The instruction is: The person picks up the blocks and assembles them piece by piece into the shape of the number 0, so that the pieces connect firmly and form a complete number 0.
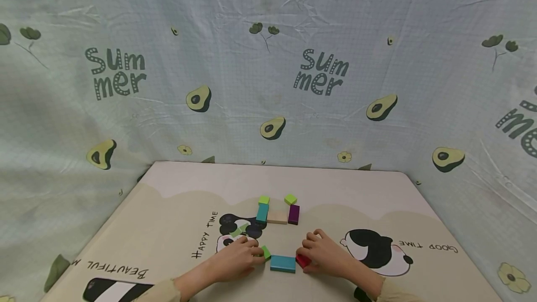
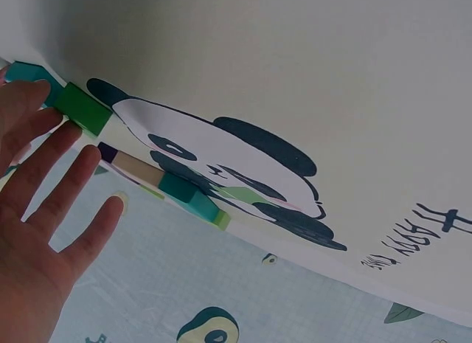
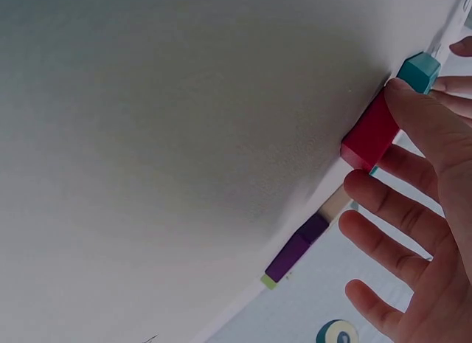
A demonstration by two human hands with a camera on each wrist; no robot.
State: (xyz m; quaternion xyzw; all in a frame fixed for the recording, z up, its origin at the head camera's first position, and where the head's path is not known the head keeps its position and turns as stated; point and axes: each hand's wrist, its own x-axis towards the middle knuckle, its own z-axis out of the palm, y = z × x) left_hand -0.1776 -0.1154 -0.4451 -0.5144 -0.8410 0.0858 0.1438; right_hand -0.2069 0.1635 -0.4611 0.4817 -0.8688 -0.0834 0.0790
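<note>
A teal block [image 1: 283, 264] lies flat near the table's front, between both hands. My right hand [image 1: 329, 255] pinches a red block [image 1: 303, 260] at the teal block's right end; in the right wrist view, thumb and a finger hold the red block [image 3: 371, 133]. At the teal block's left end is a green block [image 1: 266, 252], beside the fingers of my left hand [image 1: 235, 259]. In the left wrist view, fingers of the left hand [image 2: 51, 203] are spread and bent next to the green block [image 2: 82, 108], the thumb near the teal one [image 2: 31, 76].
Farther back, a teal block [image 1: 262, 213], a beige block [image 1: 277, 217] and a purple block [image 1: 293, 214] form a row, with lime blocks [image 1: 264, 199] [image 1: 290, 199] behind its two ends. The table [image 1: 184, 181] has printed animals; a patterned cloth hangs behind.
</note>
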